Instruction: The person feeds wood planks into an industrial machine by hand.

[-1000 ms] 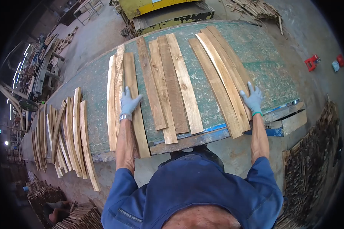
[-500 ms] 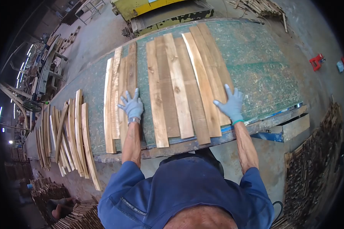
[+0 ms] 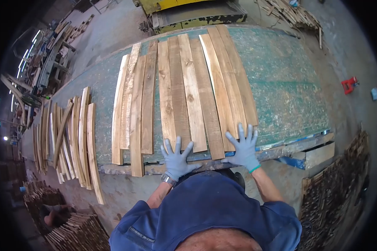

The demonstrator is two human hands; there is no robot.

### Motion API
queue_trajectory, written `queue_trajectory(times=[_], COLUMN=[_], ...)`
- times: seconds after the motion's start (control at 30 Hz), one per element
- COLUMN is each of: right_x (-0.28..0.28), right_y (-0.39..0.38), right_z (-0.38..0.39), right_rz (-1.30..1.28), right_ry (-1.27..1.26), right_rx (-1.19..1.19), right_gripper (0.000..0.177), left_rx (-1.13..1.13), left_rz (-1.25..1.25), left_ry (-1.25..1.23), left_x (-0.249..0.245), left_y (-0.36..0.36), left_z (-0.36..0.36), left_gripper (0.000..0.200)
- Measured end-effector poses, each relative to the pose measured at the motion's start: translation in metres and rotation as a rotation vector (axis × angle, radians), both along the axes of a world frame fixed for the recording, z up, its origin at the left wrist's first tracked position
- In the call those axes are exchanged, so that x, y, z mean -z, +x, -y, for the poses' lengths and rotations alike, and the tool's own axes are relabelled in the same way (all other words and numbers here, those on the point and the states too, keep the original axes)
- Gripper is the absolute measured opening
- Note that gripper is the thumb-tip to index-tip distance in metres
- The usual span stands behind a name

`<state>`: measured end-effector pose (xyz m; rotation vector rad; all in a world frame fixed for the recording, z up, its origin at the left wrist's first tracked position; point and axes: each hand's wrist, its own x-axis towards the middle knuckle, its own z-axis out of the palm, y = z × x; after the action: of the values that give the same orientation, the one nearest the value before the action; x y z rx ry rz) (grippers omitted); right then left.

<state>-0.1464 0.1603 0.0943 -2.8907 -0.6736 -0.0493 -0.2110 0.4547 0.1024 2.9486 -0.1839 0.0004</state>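
Note:
My left hand (image 3: pixel 178 161), in a grey-blue glove, lies with spread fingers at the near ends of the wooden boards (image 3: pixel 182 96). Its fingertips meet the end of a knotty pale board (image 3: pixel 166 90). On the right, my gloved right hand (image 3: pixel 244 151) is also open, its fingertips on the near ends of the rightmost boards (image 3: pixel 238 83). Neither hand grips anything. The boards lie side by side, roughly lengthwise away from me, with uneven ends. Left of them, another group includes a board (image 3: pixel 137 125) that sticks out past the table's near edge.
Under the boards is a worn green table (image 3: pixel 287 92). Narrow strips (image 3: pixel 83 138) lie in a loose heap on its left. A yellow machine (image 3: pixel 197 14) stands beyond the far edge. Stacked wood (image 3: pixel 337 184) is at lower right, a red tool (image 3: pixel 348 85) on the floor.
Both hands have come to the boards' near ends, the left also moving rightward off the left group. The gap between the two groups has narrowed, and one left-group board now extends nearer me.

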Motion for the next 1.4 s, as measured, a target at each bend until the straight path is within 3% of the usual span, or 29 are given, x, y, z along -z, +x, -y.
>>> queue_trajectory(times=[0.03, 0.1, 0.2, 0.43, 0.57, 0.7, 0.77, 0.9, 1.07, 1.4], right_x=[0.007, 0.017, 0.003, 0.019, 0.031, -0.003, 0.013, 0.019, 0.019, 0.013], right_y=[0.000, 0.006, 0.017, 0.076, 0.101, 0.095, 0.099, 0.113, 0.187, 0.445], right_z=[0.001, 0.003, 0.004, -0.004, 0.000, 0.022, 0.043, 0.029, 0.032, 0.009], right_rz=[0.030, 0.091, -0.010, 0.186, 0.194, 0.148, 0.098, 0.161, 0.219, 0.170], right_ry=[0.031, 0.103, 0.020, 0.137, 0.130, 0.139, 0.119, 0.140, 0.135, 0.109], right_rx=[-0.003, 0.003, 0.027, 0.083, 0.136, 0.265, 0.318, 0.261, 0.205, 0.182], right_gripper=[0.115, 0.114, 0.113, 0.101, 0.105, 0.109, 0.112, 0.112, 0.111, 0.098], left_rx=[-0.026, -0.019, 0.051, 0.060, 0.044, 0.054, 0.046, 0.067, 0.076, -0.020], left_rz=[0.095, 0.071, 0.002, 0.018, 0.043, 0.082, 0.027, 0.094, 0.149, 0.134], left_ry=[-0.028, -0.033, 0.013, 0.066, 0.101, 0.070, 0.043, 0.033, -0.013, 0.023], left_x=[0.007, 0.006, -0.004, 0.006, 0.006, 0.007, 0.005, 0.011, 0.023, 0.012], left_y=[0.007, 0.033, 0.060, 0.125, 0.143, 0.144, 0.147, 0.159, 0.222, 0.447], left_z=[0.000, -0.005, -0.004, -0.011, -0.003, -0.011, -0.010, -0.001, -0.003, -0.021], left_gripper=[0.098, 0.097, 0.095, 0.094, 0.095, 0.098, 0.097, 0.096, 0.091, 0.092])
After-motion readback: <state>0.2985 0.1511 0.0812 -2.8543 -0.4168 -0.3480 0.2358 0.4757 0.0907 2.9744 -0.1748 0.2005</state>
